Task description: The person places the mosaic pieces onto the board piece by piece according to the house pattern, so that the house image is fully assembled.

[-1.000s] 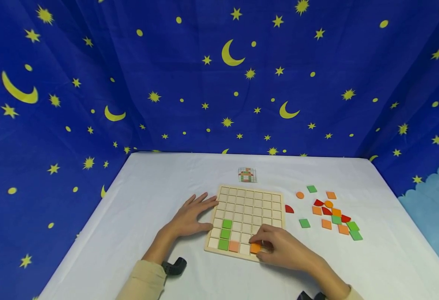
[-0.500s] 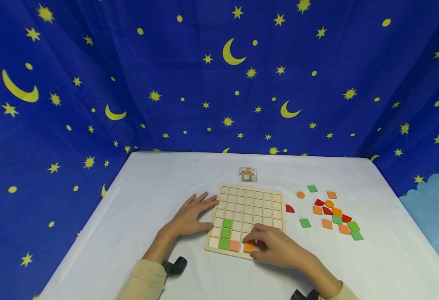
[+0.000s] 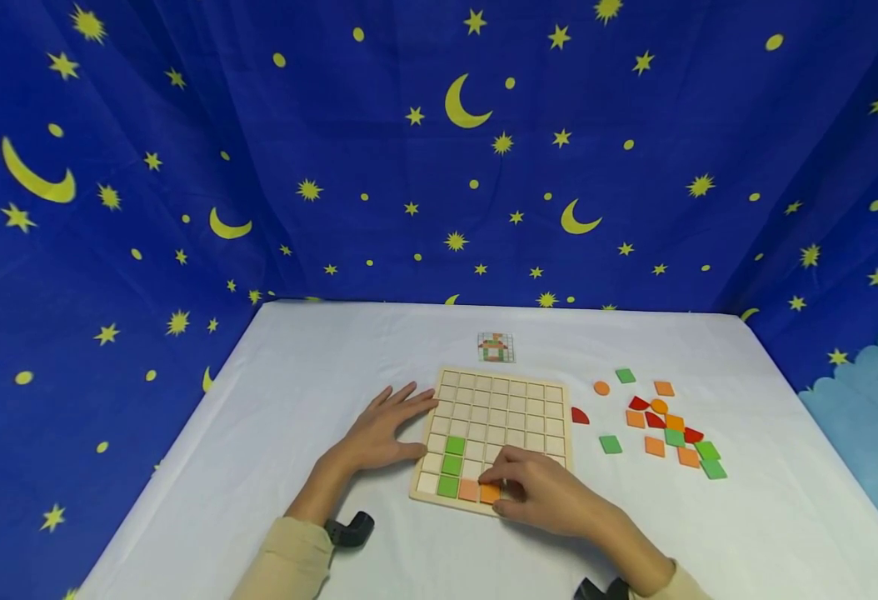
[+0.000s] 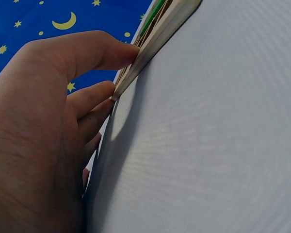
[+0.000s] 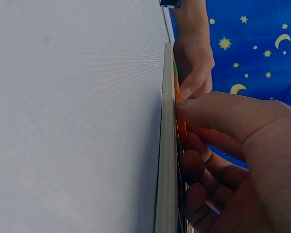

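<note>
A square wooden grid board (image 3: 499, 408) lies on the white table. My left hand (image 3: 382, 437) rests at its left side, fingers spread and fairly straight, the thumb and fingertips touching the edge. In the board's nearest row, my right hand (image 3: 547, 492) pinches an orange square tile (image 3: 490, 492) between thumb and fingers. The right wrist view also shows that orange tile (image 5: 181, 127) low against the board, under the thumb. Just left of it sits a salmon square tile (image 3: 468, 490). A column of green square tiles (image 3: 451, 466) fills cells further left.
Loose tiles lie right of the board, among them a green tile (image 3: 611, 444), a red quarter-circle tile (image 3: 579, 416) and an orange round tile (image 3: 601, 388). A small pattern card (image 3: 496, 347) lies behind the board. A blue star-patterned curtain (image 3: 379, 167) stands beyond the table.
My right hand has moved left along the nearest row with the orange tile, which is now beside the salmon tile. My left hand has stayed at the board's edge.
</note>
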The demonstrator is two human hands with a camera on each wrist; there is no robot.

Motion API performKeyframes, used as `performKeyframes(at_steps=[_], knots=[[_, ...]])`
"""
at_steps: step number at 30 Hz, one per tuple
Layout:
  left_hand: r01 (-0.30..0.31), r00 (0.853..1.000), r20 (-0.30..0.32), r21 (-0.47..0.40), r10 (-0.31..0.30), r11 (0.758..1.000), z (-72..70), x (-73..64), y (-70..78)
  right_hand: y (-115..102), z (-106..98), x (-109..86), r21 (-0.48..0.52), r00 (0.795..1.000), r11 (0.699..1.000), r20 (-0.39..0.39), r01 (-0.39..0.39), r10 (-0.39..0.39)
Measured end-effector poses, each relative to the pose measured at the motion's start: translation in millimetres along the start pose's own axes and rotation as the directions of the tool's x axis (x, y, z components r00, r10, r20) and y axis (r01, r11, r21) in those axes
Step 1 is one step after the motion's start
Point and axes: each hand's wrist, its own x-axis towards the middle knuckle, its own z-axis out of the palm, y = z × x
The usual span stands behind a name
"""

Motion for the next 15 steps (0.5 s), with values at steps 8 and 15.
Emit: performKeyframes(at_steps=[8,15], knots=[[-0.020,1.000,-0.014,-0.003,0.020,1.000,1.1,0.6,-1.2,2.3,0.5,-0.7,0.014,1.000,1.000,-0.003,-0.011,0.011],[-0.004,1.000,-0.006,0.008,0.004,1.000,0.3,-0.1,-0.1,3.4,1.3,-0.6,0.031,1.000,0.999,0.007,-0.022,0.022]])
